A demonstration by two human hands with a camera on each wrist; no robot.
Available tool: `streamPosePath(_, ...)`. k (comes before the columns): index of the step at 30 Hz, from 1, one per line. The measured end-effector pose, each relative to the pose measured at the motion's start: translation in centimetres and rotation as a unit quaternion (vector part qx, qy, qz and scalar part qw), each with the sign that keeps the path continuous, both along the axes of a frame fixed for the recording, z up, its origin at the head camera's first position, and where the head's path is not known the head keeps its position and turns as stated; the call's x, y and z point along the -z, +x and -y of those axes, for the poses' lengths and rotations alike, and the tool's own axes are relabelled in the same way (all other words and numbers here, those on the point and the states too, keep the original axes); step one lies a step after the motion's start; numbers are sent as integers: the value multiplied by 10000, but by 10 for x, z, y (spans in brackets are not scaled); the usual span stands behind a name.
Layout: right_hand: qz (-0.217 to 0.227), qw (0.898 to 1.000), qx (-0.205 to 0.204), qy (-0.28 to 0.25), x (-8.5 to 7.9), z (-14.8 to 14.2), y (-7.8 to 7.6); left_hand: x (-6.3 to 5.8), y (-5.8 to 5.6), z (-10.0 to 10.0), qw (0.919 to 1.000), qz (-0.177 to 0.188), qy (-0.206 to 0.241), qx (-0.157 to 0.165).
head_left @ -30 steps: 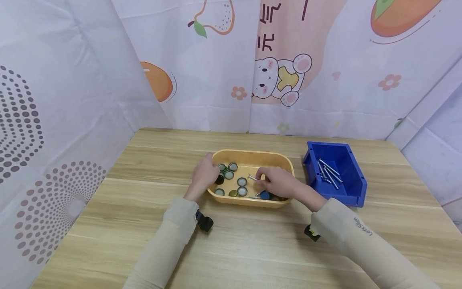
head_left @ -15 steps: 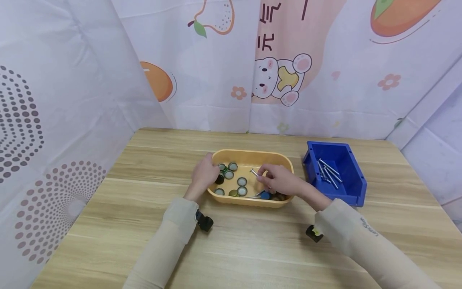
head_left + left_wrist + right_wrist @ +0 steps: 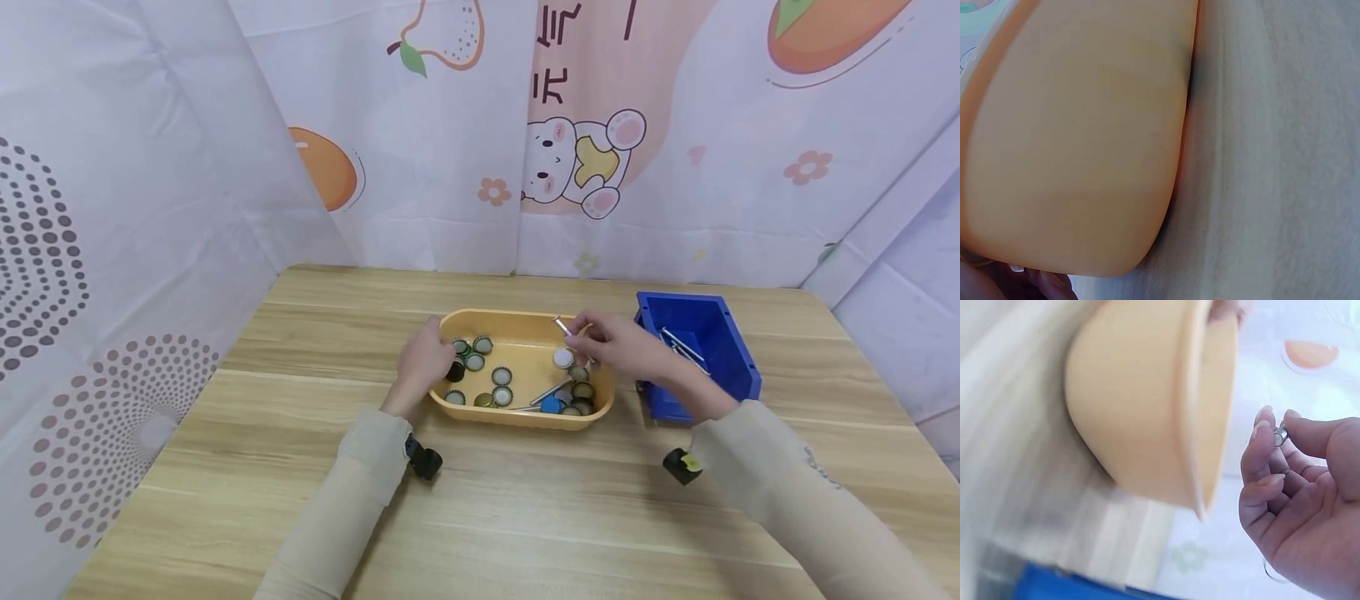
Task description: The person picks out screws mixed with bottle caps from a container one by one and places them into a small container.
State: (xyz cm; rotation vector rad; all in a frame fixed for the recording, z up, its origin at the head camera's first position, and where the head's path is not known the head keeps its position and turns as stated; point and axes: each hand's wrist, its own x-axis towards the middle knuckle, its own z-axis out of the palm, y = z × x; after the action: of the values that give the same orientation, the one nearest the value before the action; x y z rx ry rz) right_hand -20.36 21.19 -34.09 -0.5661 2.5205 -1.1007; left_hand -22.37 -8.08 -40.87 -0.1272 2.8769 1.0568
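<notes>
A yellow oblong bin (image 3: pixel 525 422) stands on the table in front of me. My left hand (image 3: pixel 426 358) grips its left rim, and in the left wrist view the curled fingers (image 3: pixel 1054 284) show at the rim. Between thumb and fingertips my right hand (image 3: pixel 626 343) pinches a silver screw (image 3: pixel 562 326) above the bin's right end; its blunt end shows in the right wrist view. Inside the bin lie several bottle caps (image 3: pixel 502 377), a blue cap (image 3: pixel 551 405), a white cap (image 3: pixel 563 358) and long silver screws (image 3: pixel 551 391).
Right of the yellow bin is a blue open-front bin (image 3: pixel 738 367) holding several silver screws (image 3: pixel 684 348), partly hidden by my right forearm. A printed curtain (image 3: pixel 420 225) hangs behind the wooden table (image 3: pixel 510 508).
My right hand has lifted the screw up and to the right, from inside the yellow bin to its back right rim, uncovering caps. The left hand has stayed in place.
</notes>
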Motion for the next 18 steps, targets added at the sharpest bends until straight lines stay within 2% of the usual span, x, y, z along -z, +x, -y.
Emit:
streamPosePath(7,-185,9982,475,303,-19,-29,-6,0,0,0,10000,57,-6,3)
streamPosePath(18,-459,9935,925,480,-27,-66,-12,-2,1,-1,10000,73,20,-54)
